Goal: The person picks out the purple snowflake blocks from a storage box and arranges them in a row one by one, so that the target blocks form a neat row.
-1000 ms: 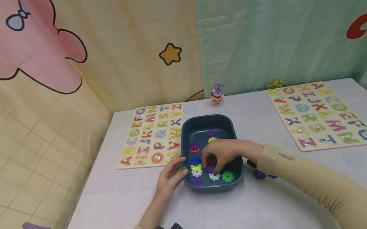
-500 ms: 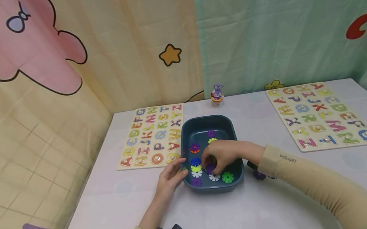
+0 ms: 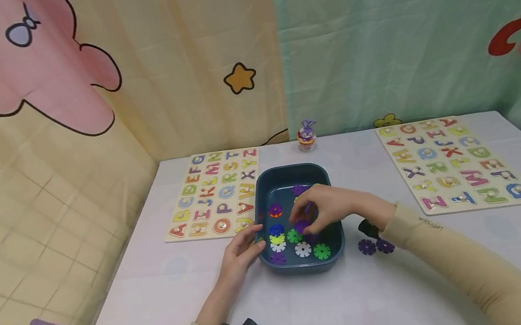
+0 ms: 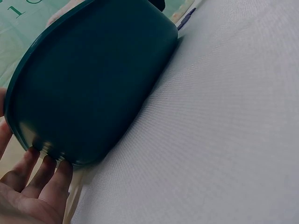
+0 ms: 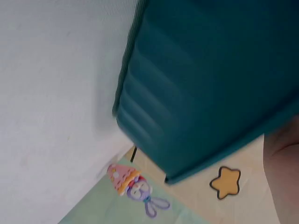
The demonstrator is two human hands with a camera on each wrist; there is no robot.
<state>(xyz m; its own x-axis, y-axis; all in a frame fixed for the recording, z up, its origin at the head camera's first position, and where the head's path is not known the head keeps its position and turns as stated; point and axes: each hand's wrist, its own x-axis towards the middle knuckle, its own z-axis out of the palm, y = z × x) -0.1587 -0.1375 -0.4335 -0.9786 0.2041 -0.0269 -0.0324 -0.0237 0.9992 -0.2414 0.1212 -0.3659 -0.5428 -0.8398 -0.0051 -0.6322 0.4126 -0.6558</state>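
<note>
A dark teal plastic tub [image 3: 306, 270] stands on the table with several notched plastic discs in it: a white disc [image 3: 302, 249], green discs [image 3: 321, 251], and others in purple, blue, yellow and red. My left hand [image 3: 242, 251] holds the tub's left side at the rim; in the left wrist view several fingertips [image 4: 63, 175] press its outer wall. Inside the tub, my right hand [image 3: 326, 206] pinches a purple disc [image 3: 303, 228] between thumb and fingers, above a green disc. The right wrist view shows mainly the tub's outer wall [image 5: 187, 93], so those fingertips are hidden there.
Two purple discs [image 3: 376, 246] lie on the table right of the tub, beneath my right wrist. Alphabet puzzle boards stand behind on the left [image 3: 216, 193] and the right [image 3: 456, 163]. A small rabbit figure [image 3: 306, 136] sits by the back curtain [image 3: 199, 51].
My right hand has risen slightly and shifted right with the purple disc, uncovering the white disc and a green one. The left hand stays at the rim.
</note>
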